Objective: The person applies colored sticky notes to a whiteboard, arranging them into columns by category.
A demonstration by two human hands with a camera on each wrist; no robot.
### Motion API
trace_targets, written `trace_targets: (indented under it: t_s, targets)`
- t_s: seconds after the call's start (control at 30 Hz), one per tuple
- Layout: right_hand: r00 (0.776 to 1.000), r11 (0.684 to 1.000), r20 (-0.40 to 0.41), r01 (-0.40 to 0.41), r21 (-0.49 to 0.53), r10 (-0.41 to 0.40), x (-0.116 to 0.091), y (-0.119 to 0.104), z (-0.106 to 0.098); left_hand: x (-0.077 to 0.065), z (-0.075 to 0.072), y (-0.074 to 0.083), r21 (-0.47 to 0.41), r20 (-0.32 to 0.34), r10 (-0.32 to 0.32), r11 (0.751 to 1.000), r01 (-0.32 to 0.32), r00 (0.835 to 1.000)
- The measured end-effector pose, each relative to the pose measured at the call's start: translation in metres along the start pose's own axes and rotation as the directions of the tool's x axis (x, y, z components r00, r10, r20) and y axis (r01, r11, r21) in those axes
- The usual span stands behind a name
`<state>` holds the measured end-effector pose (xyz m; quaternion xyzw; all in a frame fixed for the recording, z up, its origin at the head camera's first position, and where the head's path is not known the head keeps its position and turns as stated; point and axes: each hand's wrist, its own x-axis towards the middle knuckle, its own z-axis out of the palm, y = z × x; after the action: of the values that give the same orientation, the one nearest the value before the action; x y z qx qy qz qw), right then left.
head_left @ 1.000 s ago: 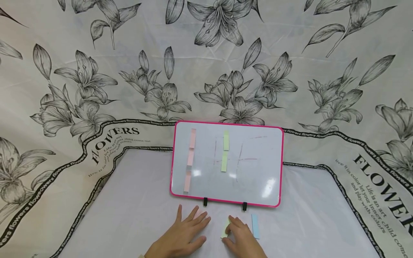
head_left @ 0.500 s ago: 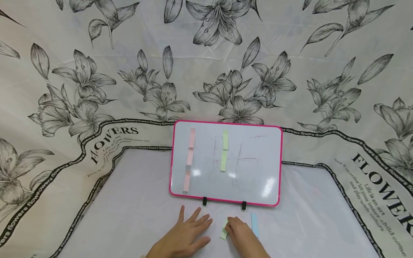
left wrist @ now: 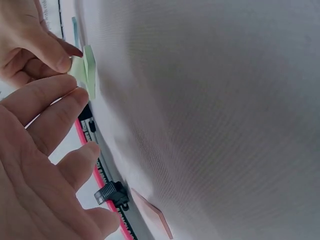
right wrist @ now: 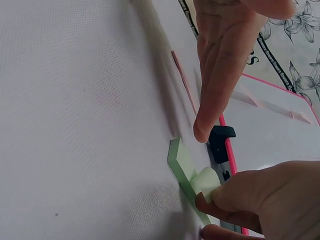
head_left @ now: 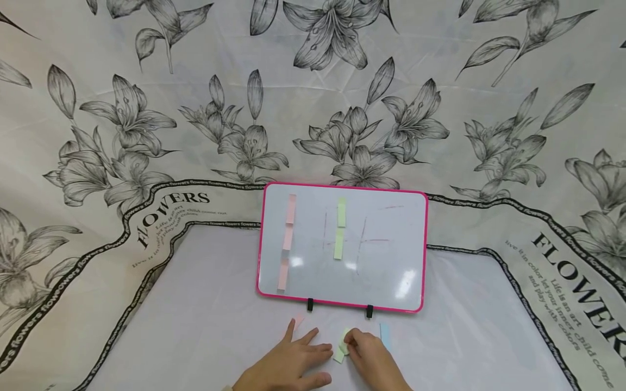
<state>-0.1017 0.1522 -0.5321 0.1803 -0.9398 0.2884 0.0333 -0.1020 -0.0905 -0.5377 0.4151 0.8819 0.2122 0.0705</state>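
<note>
A pad of narrow green sticky notes (head_left: 338,356) lies on the white cloth below the whiteboard. My right hand (head_left: 371,355) pinches a green sticky note (right wrist: 206,181) between thumb and fingers. That note curls up from the pad, and its far end still seems to lie against it. My left hand (head_left: 293,361) is spread with fairly straight fingers, its fingertips close beside the pad; whether they touch it I cannot tell. Beyond the left fingers lies a pink sticky note pad (left wrist: 152,212), partly hidden in the head view. A blue sticky note pad (head_left: 385,335) lies right of the green one.
The pink-framed whiteboard (head_left: 386,271) stands behind the hands on black feet (head_left: 310,305). It carries a column of pink notes (head_left: 288,238) at left, two green notes (head_left: 338,244) near the middle, and faint red lines. A flower-printed cloth (head_left: 235,43) hangs behind.
The right fingers have closed on a green note and lifted it into a curl. My left hand has shifted right towards the green pad, uncovering part of the pink pad.
</note>
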Motion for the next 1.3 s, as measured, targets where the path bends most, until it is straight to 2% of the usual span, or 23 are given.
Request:
trace_targets:
  t_s: [0.2,0.33,0.43,0.57,0.73,0.93,1.2,1.3]
  targets:
    - [1.0,1.0,-0.023,0.013,0.022,-0.013,-0.001,0.001,0.002,0.003,0.001,0.0,0.005,-0.013,0.031,0.999,-0.031,0.999]
    - [0.999,0.998,-0.029,0.02,0.057,-0.019,-0.001,0.004,0.003,0.007,0.004,0.001,0.007,0.005,0.045,0.999,-0.045,0.999]
    - [0.997,0.996,-0.07,0.017,0.083,-0.012,0.0,0.007,0.005,0.01,0.007,0.001,0.028,0.023,0.058,0.998,-0.059,0.998]
    - [0.988,0.993,-0.151,-0.01,0.122,0.028,0.003,0.01,0.008,0.015,0.011,0.0,0.103,0.028,0.086,0.991,-0.089,0.996]
    - [0.978,0.969,-0.155,-0.105,0.224,0.142,0.006,0.01,0.007,0.018,0.014,-0.001,0.146,0.026,0.107,0.983,-0.109,0.994]
    - [0.957,0.951,-0.169,-0.192,0.244,0.236,0.007,0.013,0.005,0.019,0.013,0.0,0.128,0.04,0.092,0.987,-0.097,0.995]
    - [0.941,0.94,-0.223,-0.188,0.284,0.256,0.011,0.022,0.002,0.015,0.003,0.001,0.082,0.131,0.069,0.993,-0.08,0.989]
    - [0.935,0.937,-0.233,-0.196,0.288,0.267,0.014,0.026,0.001,0.013,0.002,0.0,0.075,0.143,0.064,0.994,-0.075,0.988]
